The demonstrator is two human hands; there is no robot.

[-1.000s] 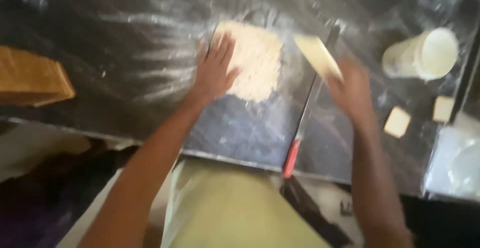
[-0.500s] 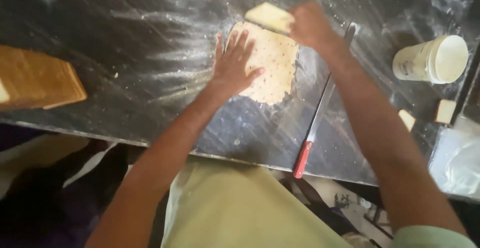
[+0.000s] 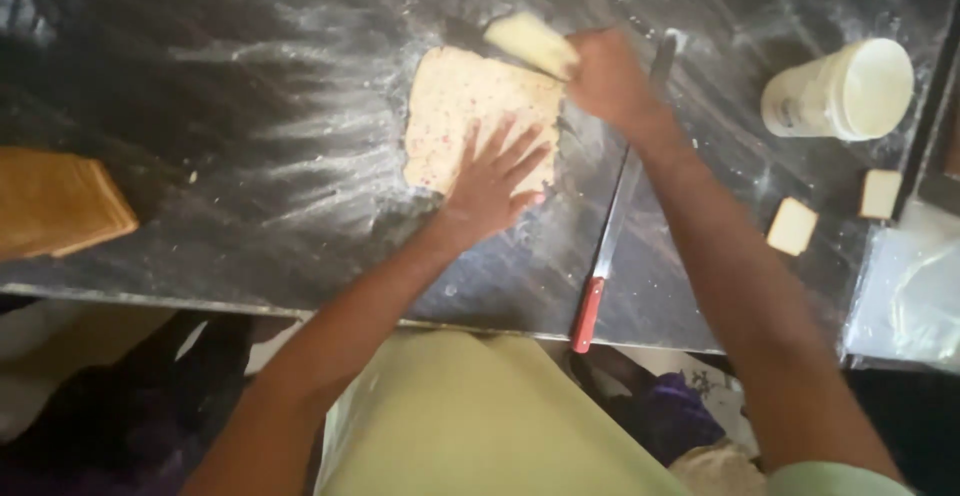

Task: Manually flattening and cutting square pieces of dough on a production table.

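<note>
Standing near the right hand [image 3: 607,78], a white tub [image 3: 838,90] looks closed.

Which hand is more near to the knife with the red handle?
Right. The right hand is beside the blade end of the knife, holding a pale scraper. The left hand lies flat on the dough sheet, farther from the knife.

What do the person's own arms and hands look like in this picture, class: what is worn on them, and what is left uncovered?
Both arms are bare from wrist to above the elbow. The left hand and right hand wear no gloves; no rings, watch or bracelet can be made out. A pale green short sleeve edges the right upper arm. A yellow-green apron or shirt covers the body.
</note>
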